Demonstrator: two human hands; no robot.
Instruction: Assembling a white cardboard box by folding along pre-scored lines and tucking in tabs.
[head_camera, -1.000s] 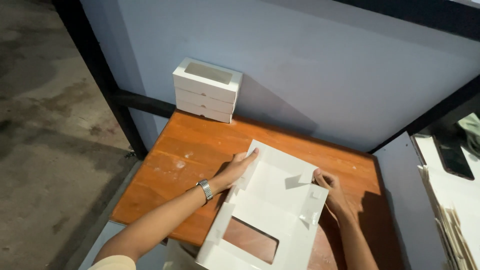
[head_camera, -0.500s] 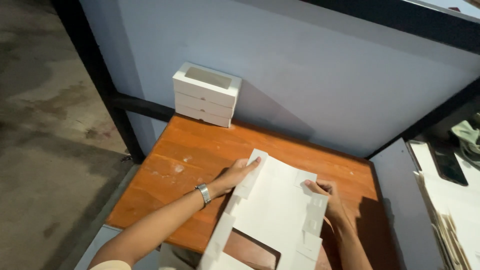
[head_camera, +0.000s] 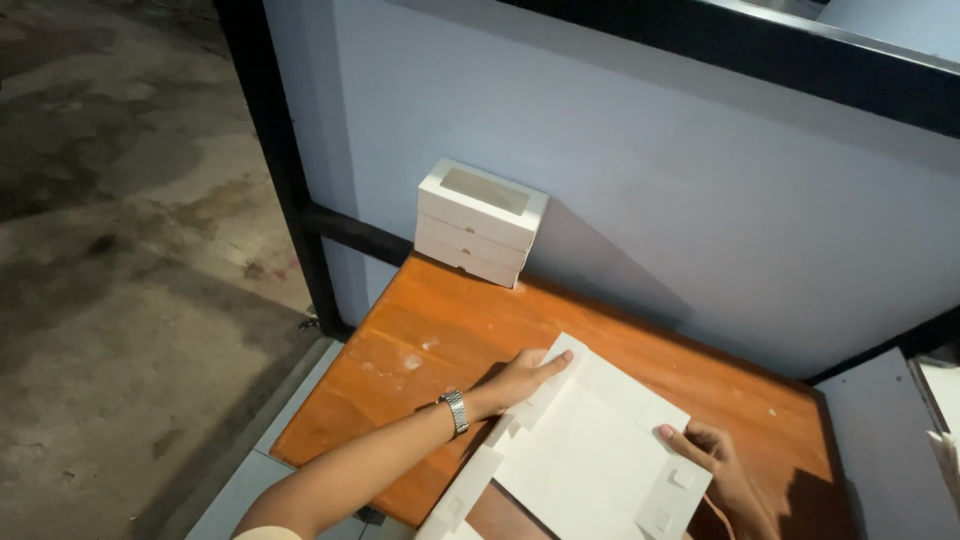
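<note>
You're working a flat white die-cut box blank on the orange wooden table, and it lies right in front of you, over the table's near right part, its lower end running out of the picture. Your left hand lies palm down with the fingers stretched out flat along the blank's far left edge, pressing a narrow side flap there. Your right hand sits at the right edge, fingers curled loosely around a corner flap; how firmly it pinches, I can't tell.

How far along? By my reading, early. The main panel is flat on the wood, no wall stands fully upright, and the little tabs along the right side lie unlocked. The left flap looks creased or just lifting under your fingers, so the side folds seem to be starting. Raising the walls, tucking the tabs and closing the lid all look undone.

At the table's far left corner, against the pale blue wall, a stack of finished white window boxes stands, well apart from your hands.

Orientation: the blank's long axis runs diagonally, from the near left of the picture up toward the far right. Its far corner points at the wall, and its short edges face your two hands.
</note>
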